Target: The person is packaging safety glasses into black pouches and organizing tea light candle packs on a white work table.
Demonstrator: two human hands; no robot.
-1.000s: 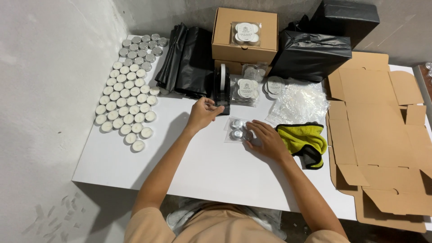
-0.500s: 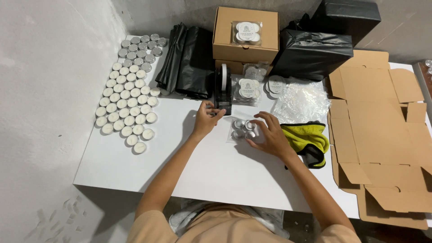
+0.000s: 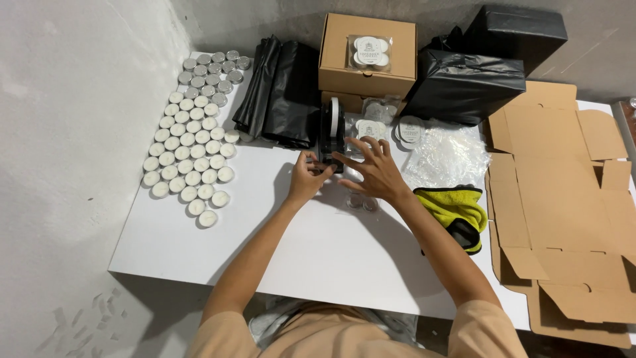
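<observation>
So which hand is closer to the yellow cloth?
Right. The right hand is spread just left of the yellow cloth, with its forearm running alongside. The left hand is farther left, at the black tape dispenser.

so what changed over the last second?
Right hand let go of the small clear pack and moved up to the black tape dispenser; the pack now lies on the table. Left hand shifted right along the dispenser's base. Candle rows, boxes, bags and yellow cloth unchanged.
</observation>
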